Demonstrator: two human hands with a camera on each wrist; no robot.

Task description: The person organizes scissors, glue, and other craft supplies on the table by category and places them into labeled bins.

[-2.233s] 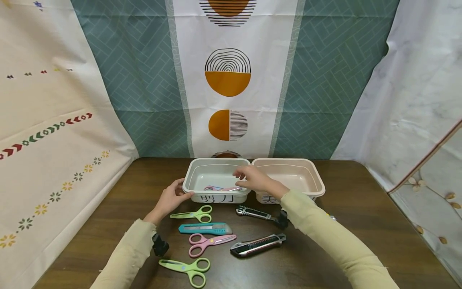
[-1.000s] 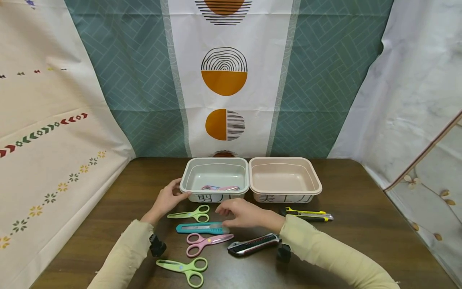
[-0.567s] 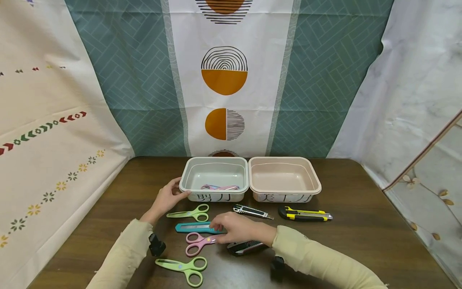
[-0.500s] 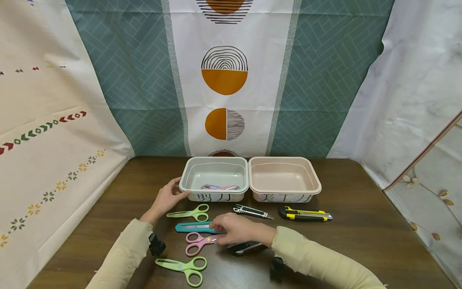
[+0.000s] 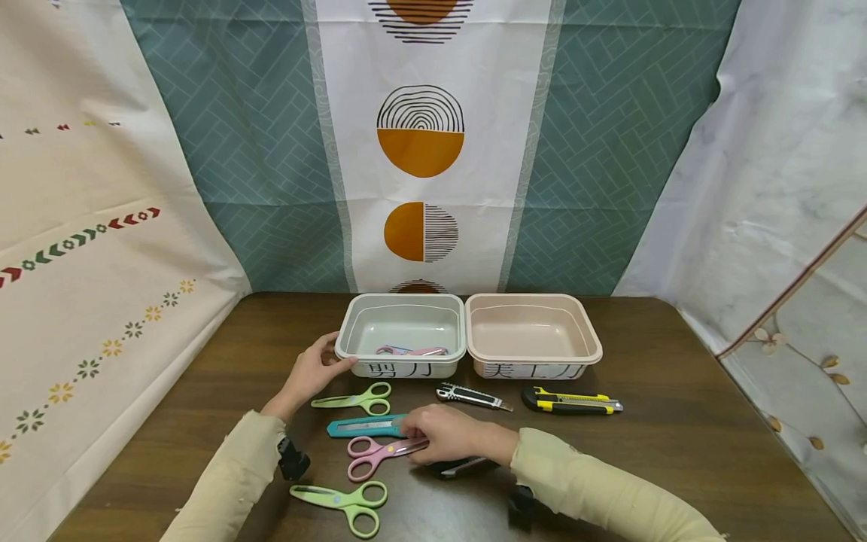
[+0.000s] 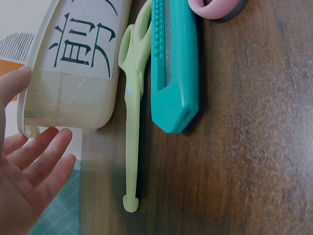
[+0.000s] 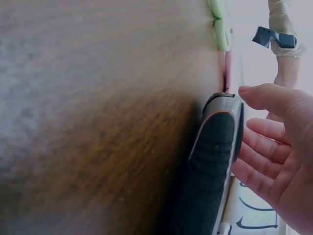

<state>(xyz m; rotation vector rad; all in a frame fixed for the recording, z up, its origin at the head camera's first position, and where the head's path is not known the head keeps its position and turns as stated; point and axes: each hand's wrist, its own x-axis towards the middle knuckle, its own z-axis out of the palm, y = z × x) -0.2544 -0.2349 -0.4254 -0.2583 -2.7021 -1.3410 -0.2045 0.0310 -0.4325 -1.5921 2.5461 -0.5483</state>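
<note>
My left hand grips the front left corner of the grey-green box, thumb on its rim and fingers at its side in the left wrist view. Pink scissors and an unclear pale blue item lie inside or below: one pink pair is in that box. My right hand hovers low over the pink scissors' blades and the teal utility knife's end. Thumb and fingers stand apart in the right wrist view, beside the black utility knife. The hand hides part of that knife.
A pink-beige box stands right of the grey-green one. Two green scissors, one by the box and one in front, lie on the wooden table. A small black-silver utility knife and a yellow-black utility knife lie farther right.
My right hand has come from above the boxes down towards the front, over the pink scissors, and lately shifted slightly right. My left hand stays at the grey-green box.
</note>
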